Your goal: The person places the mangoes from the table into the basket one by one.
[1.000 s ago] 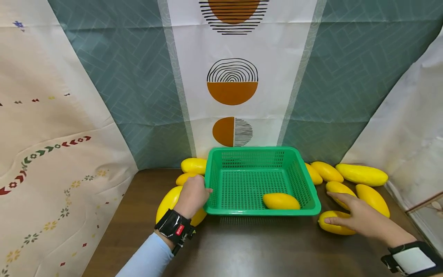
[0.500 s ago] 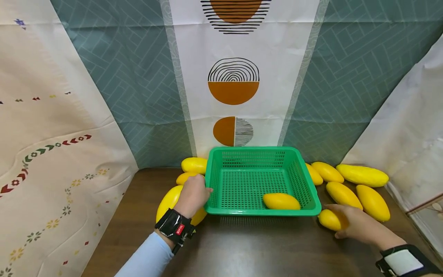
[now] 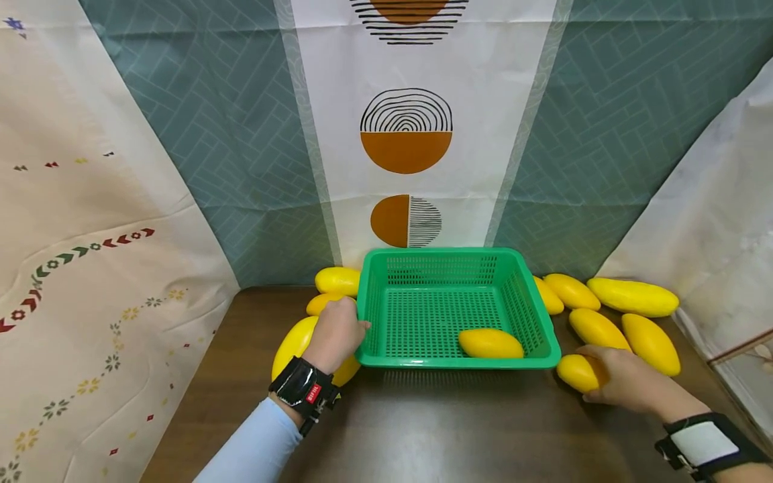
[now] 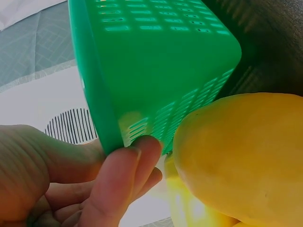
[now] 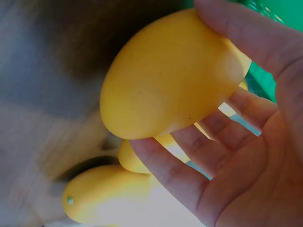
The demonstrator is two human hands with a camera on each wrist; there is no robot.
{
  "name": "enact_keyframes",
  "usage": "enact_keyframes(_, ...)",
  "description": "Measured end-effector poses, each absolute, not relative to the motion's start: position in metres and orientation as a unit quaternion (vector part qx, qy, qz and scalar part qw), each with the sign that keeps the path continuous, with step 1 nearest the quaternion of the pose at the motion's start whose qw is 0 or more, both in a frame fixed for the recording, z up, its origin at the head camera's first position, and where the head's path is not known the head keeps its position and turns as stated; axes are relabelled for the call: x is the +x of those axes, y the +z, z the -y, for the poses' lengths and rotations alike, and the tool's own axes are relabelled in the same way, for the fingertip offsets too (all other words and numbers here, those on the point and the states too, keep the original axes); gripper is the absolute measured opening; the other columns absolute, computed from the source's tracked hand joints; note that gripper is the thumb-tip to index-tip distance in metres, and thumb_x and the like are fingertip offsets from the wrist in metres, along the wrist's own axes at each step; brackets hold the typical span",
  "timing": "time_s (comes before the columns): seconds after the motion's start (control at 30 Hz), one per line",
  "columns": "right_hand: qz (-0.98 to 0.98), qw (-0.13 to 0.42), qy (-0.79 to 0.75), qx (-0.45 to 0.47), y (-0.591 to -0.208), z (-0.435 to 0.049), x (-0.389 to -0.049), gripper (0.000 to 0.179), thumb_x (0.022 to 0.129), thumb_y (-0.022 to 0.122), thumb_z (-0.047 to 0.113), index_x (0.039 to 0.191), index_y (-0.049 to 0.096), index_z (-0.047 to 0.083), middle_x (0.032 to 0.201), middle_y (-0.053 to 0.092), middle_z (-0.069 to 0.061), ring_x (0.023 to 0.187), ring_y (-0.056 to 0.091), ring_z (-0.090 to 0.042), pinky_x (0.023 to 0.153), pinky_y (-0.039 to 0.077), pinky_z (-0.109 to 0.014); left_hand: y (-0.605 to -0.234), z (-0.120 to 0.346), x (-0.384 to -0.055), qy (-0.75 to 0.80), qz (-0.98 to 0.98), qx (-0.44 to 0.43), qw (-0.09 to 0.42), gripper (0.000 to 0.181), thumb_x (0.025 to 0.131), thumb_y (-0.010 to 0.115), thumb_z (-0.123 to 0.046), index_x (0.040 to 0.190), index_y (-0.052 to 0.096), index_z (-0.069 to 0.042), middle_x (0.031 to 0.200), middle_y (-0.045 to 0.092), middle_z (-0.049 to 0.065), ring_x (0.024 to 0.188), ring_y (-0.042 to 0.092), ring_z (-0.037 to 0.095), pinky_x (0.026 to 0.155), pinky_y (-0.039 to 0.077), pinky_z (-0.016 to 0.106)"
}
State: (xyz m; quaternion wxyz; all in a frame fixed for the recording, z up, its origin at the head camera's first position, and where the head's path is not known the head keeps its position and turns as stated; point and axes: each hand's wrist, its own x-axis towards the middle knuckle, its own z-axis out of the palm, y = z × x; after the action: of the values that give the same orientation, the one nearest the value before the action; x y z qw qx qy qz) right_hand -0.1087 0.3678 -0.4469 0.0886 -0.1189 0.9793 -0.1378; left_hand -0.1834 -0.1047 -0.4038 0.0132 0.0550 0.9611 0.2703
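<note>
A green plastic basket (image 3: 459, 363) with perforated walls stands on the table at the middle of the head view. One yellow mango (image 3: 490, 343) lies inside, near its front right corner. My left hand (image 3: 334, 335) grips the basket's left rim; in the left wrist view its thumb and fingers pinch the green edge (image 4: 102, 94). To the right of the basket, my right hand (image 3: 631, 379) holds another mango (image 3: 576, 373). The right wrist view shows the thumb on one side of this mango (image 5: 165, 80) and the fingers on the other.
Mangoes (image 3: 594, 329) and a long yellow fruit (image 3: 634, 297) lie to the basket's right. More yellow fruits (image 3: 337, 281) crowd its left side, one large fruit (image 3: 292, 345) partly behind my left hand. The brown table (image 3: 435, 429) meets hanging patterned cloths (image 3: 266, 168) at the back.
My right hand, spread over the mango a second ago, has closed its fingers and thumb around it. The left hand stays on the basket rim. The head view has shifted slightly.
</note>
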Motion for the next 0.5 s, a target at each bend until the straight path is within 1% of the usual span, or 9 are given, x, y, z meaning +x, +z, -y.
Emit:
enact_keyframes(0.1,-0.982,0.081,-0.130,-0.112,-0.437,-0.369,-0.111,0.077,0.060,0.083,0.043,0.119,0.055,0.003,0.103,0.060,-0.005,0.082,0.052,-0.018,0.068,0.045,-0.039,-0.402,0.104,-0.184,0.273,-0.960,0.054,0.015,0.023,0.084,0.069,-0.020,0.089,0.061,0.000,0.066,0.054,0.003,0.052,0.053,0.011,0.046,0.044,0.023)
enact_keyframes(0.17,-0.984,0.073,-0.120,-0.106,-0.429,-0.370,-0.114,0.080,0.060,0.082,0.044,0.121,0.054,0.001,0.098,0.060,-0.005,0.078,0.051,-0.017,0.066,0.045,-0.038,-0.400,0.104,-0.185,0.274,-0.960,0.052,0.017,0.023,0.084,0.069,-0.020,0.089,0.061,0.000,0.066,0.054,0.003,0.052,0.053,0.011,0.046,0.044,0.023)
enact_keyframes(0.27,-0.987,0.046,-0.105,-0.117,-0.412,-0.370,-0.122,0.081,0.060,0.082,0.045,0.121,0.053,-0.001,0.093,0.060,-0.004,0.074,0.050,-0.016,0.064,0.044,-0.037,-0.399,0.105,-0.184,0.274,-0.960,0.050,0.018,0.022,0.084,0.069,-0.020,0.088,0.061,0.000,0.066,0.054,0.003,0.052,0.053,0.011,0.046,0.044,0.023)
enact_keyframes(0.33,-0.987,0.026,-0.099,-0.122,-0.398,-0.369,-0.128,0.080,0.062,0.081,0.046,0.121,0.054,0.000,0.093,0.061,-0.004,0.074,0.050,-0.016,0.065,0.043,-0.037,-0.399,0.105,-0.184,0.275,-0.960,0.049,0.016,0.022,0.084,0.069,-0.020,0.088,0.061,0.000,0.066,0.055,0.003,0.053,0.053,0.011,0.046,0.044,0.024)
enact_keyframes(0.4,-0.987,0.001,-0.094,-0.128,-0.382,-0.366,-0.135,0.078,0.064,0.080,0.046,0.121,0.054,0.001,0.098,0.061,-0.007,0.078,0.052,-0.018,0.067,0.044,-0.038,-0.399,0.105,-0.183,0.277,-0.960,0.049,0.016,0.022,0.084,0.069,-0.020,0.088,0.061,0.000,0.066,0.054,0.003,0.053,0.053,0.011,0.047,0.044,0.024)
enact_keyframes(0.5,-0.987,-0.029,-0.092,-0.125,-0.363,-0.357,-0.147,0.074,0.068,0.078,0.045,0.123,0.053,0.003,0.101,0.061,-0.008,0.077,0.052,-0.019,0.065,0.043,-0.037,-0.400,0.105,-0.182,0.276,-0.960,0.048,0.020,0.022,0.084,0.069,-0.020,0.089,0.061,0.000,0.066,0.054,0.003,0.053,0.053,0.012,0.047,0.044,0.024)
